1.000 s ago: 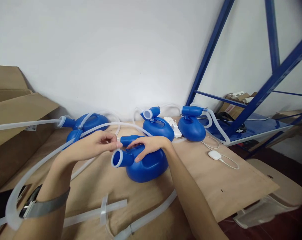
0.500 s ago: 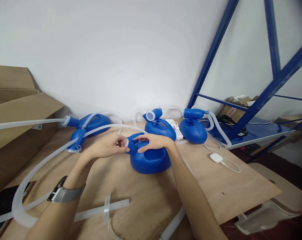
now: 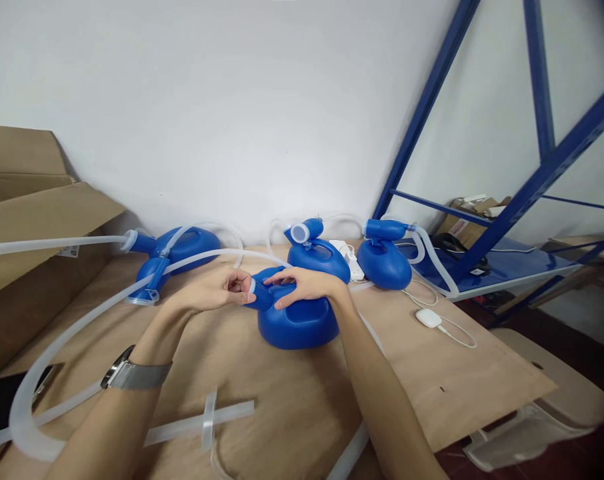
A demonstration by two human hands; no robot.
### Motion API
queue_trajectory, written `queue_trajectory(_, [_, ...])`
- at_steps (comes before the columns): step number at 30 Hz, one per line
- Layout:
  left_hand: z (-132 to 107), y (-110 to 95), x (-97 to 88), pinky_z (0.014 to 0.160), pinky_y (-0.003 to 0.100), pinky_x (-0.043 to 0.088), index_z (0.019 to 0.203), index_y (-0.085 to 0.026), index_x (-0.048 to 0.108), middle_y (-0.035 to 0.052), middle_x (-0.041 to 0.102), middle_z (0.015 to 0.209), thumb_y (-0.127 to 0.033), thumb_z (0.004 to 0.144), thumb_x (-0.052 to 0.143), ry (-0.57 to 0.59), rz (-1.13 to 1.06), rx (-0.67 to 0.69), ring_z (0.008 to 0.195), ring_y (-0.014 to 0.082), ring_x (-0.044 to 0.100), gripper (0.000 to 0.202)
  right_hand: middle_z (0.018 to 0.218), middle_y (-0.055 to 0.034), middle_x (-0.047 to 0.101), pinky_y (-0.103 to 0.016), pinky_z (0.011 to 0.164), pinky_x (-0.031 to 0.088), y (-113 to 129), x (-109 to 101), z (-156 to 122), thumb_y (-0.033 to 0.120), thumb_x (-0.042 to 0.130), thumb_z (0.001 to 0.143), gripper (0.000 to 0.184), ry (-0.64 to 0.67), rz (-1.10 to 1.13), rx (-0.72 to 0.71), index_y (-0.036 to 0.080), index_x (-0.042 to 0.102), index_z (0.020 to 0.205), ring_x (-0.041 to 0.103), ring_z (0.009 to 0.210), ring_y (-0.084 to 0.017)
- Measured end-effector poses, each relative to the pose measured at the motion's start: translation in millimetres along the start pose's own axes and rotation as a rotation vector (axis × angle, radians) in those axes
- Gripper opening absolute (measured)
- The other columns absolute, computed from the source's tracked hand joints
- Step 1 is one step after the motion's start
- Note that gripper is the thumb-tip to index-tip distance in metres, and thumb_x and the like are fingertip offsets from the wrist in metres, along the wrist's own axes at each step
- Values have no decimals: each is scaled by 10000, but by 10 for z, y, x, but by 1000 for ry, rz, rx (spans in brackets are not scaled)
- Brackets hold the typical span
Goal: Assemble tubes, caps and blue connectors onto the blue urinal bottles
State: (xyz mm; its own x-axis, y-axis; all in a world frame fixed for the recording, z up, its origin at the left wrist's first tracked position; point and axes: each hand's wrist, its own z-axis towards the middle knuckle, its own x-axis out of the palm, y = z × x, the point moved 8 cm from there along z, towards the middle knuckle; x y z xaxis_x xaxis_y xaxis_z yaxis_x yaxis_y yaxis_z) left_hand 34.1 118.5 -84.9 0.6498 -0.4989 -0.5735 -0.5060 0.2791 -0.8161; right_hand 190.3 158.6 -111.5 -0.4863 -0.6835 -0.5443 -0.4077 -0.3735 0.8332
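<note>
A blue plastic container (image 3: 298,323) with a spout stands on the brown board (image 3: 432,380) in front of me. My right hand (image 3: 302,285) lies on its top, fingers curled round the spout and handle. My left hand (image 3: 217,291) is closed at the spout's white-rimmed mouth (image 3: 253,288), pinching the end of a translucent hose (image 3: 97,313). That hose arcs left and down past my left wrist, which wears a metal watch (image 3: 132,375).
Three more blue containers with hoses stand behind: one at the left (image 3: 182,245), one in the middle (image 3: 318,257), one at the right (image 3: 385,260). A cardboard box (image 3: 37,227) is left. A blue rack (image 3: 507,193) and a white puck on a cable (image 3: 429,317) are right. Loose tubing (image 3: 202,421) lies near.
The container has been turned and set down flatter; its spout, which faced me open, is now between my two hands. My left hand closed in on the spout mouth with the hose end.
</note>
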Motion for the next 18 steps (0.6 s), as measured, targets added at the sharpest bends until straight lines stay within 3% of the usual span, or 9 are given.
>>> queue_trajectory(5, [-73,1,-81,644,270,381,698,-208,460,-33,422,680,-600,788,687,-48,-178,7,683,142,414,462,1365,-96,690,-389,1151,446,-24,-18,-31,418,956,659,856,24,-57,48,244,647,1437,597,1332,-292])
queue_trajectory(9, [-110,149,-183,680,273,395,753,-201,543,-17,494,748,-639,808,630,-68,181,-115,739,161,460,450,1327,-107,704,-405,1132,462,-52,-43,-29,442,958,652,923,4,-47,68,245,602,1480,602,1324,-297])
queue_trajectory(13, [-81,509,-283,692,304,433,822,-211,608,21,596,792,-637,810,515,-73,469,-255,771,210,552,436,1361,-119,682,-433,1150,455,-89,-74,-13,461,946,671,894,-38,-27,61,247,607,1471,611,1315,-302])
queue_trajectory(18, [-6,1012,-310,686,342,452,668,-215,588,54,645,730,-497,649,667,-90,585,-397,758,262,617,294,1397,-121,656,-465,1151,466,-167,-132,-10,505,920,711,863,-88,-66,129,291,595,1482,601,1333,-314])
